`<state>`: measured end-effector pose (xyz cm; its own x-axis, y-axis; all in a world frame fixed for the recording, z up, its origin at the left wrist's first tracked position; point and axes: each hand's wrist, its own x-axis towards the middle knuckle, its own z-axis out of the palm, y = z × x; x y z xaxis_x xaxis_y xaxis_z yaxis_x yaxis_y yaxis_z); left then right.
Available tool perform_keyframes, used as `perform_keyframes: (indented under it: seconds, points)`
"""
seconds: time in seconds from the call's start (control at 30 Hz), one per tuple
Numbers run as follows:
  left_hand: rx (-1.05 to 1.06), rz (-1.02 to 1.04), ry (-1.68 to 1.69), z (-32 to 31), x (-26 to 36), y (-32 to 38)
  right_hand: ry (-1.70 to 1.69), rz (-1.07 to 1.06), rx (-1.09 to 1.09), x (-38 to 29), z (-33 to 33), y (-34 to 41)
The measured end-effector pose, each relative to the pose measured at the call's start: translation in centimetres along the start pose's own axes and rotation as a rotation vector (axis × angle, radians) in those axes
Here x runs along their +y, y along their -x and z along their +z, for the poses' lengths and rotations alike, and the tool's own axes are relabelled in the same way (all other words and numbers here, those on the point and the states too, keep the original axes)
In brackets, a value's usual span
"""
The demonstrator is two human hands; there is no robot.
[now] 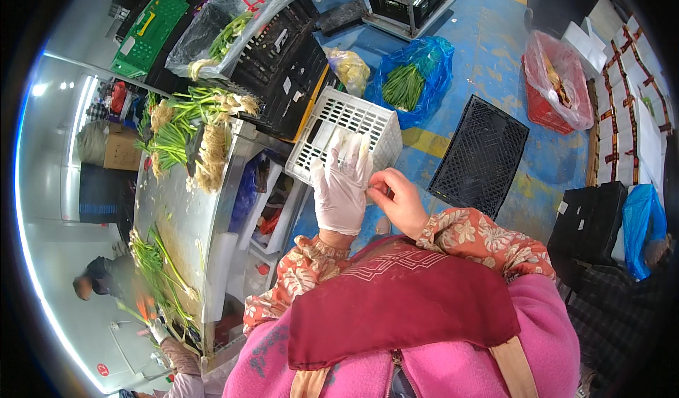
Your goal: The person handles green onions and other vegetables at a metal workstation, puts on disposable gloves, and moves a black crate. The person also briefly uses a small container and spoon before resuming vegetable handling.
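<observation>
My left hand [341,191] wears a thin white glove, its fingers spread and pointing away from me, with nothing in it. Bare, my right hand [399,199] has thumb and fingertips pinched together at the glove's right edge; the exact bit of glove between them is too small to make out. Beyond both hands a white plastic crate [383,125] with slotted sides lies on the floor, partly covered by the gloved fingers. To the left, bunches of spring onions [177,143] with pale roots are heaped on a metal worktable [183,207].
Loose spring onions [167,271] lie nearer, by a co-worker's gloved hand [158,330]. Black crates [281,64] stand stacked beyond the table. On the floor are a blue bag of greens [437,69], a black mesh crate [480,154] and a red basket [549,117].
</observation>
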<state>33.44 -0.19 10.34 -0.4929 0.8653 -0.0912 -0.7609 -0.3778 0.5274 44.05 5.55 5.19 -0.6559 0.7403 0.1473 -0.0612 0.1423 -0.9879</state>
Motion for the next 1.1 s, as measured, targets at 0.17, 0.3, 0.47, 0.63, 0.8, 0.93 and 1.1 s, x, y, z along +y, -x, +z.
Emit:
perform_keyframes:
  seconds: [0.17,0.3,0.47,0.63,0.8,0.93,1.1]
  points:
    - [-0.049,-0.064,0.013,-0.6,0.6,-0.6,0.092,-0.077,0.002,-0.1,0.1,-0.8]
    - [-0.058,-0.15,0.004,-1.2,0.9,-0.9,0.081,-0.113,0.009,-1.0,0.7,-1.2]
    - [-0.192,-0.226,-0.18,-2.5,0.7,-1.7,0.124,-0.184,-0.083,-1.5,1.2,-2.5]
    - [-0.147,-0.282,-0.205,-3.4,1.0,-2.3,0.316,-0.154,-0.123,-1.5,0.4,-3.3]
    - [-0.211,-0.323,-0.223,-4.2,0.6,-2.9,0.142,-0.017,0.026,-1.9,1.1,-3.7]
    - [-0.135,-0.393,-0.309,-5.0,0.4,-3.4,0.206,-0.084,0.052,-1.8,1.6,-3.9]
    - [-0.312,-0.46,-0.62,-6.2,1.4,-3.5,0.198,-0.183,-0.057,-1.0,1.7,-3.2]
